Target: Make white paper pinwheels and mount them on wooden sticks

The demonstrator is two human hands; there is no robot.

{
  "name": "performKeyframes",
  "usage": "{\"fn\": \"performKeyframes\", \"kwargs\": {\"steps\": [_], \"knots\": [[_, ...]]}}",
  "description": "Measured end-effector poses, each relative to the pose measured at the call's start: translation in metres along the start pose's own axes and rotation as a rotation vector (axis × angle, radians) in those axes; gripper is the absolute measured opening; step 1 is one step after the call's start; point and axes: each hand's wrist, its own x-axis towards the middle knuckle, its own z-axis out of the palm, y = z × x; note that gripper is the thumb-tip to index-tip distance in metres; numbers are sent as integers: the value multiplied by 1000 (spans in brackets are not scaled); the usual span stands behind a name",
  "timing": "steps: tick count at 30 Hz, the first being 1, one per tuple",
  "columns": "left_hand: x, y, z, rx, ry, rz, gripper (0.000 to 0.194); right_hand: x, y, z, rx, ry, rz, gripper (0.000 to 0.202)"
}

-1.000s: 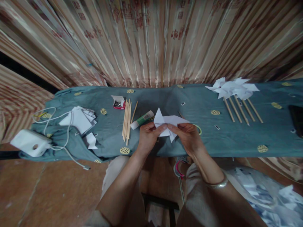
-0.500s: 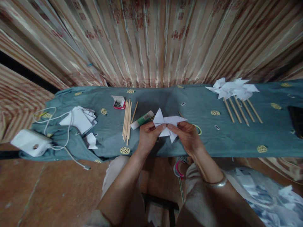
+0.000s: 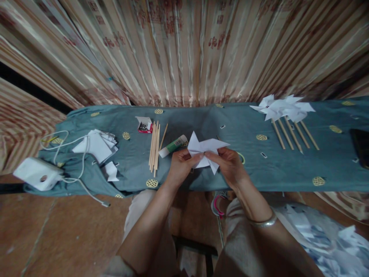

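A white paper pinwheel (image 3: 208,145) is held up between my two hands, its pointed blades spread out. My left hand (image 3: 182,164) grips its left side, thumb pressed near the centre. On the other side my right hand (image 3: 230,165) pinches it, the thumb tip also close to the middle. A small shiny pin head (image 3: 204,153) shows between the thumbs. The fingers behind the paper are hidden. Just beyond my left hand lies a green and white glue stick (image 3: 173,146). Part of a yellow-green ring (image 3: 241,157) peeks out beside my right hand.
Wooden sticks (image 3: 155,148) lie left of the glue stick, by an open box of pins (image 3: 144,125). Paper pieces (image 3: 98,146) and a white power bank (image 3: 39,174) with cables sit farther left. Finished pinwheels (image 3: 284,108) on sticks rest at right, near a dark object (image 3: 360,146).
The thumbs have shifted slightly apart, and the pin head at the pinwheel's centre now shows. The upper right blade looks more raised. Both hands stay in nearly the same place.
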Motion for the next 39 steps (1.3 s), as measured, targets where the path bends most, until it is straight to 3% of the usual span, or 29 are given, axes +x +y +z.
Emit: {"fn": "performKeyframes", "kwargs": {"steps": [10,17,22,30,39], "knots": [[0,2,-1,-24,-1,-21,21,1,3,-4,-10,-39,4,27],[1,2,-4,-9,16,-45,26,-3,3,1,-57,-104,-29,32],[4,2,-3,10,28,-33,31,-2,3,2,-10,-73,-28,37],[6,-2,8,19,7,-42,31,-2,-4,-11,-8,-40,0,37],[1,-1,14,84,-24,-36,33,-4,-4,-21,3,-89,12,35]]}}
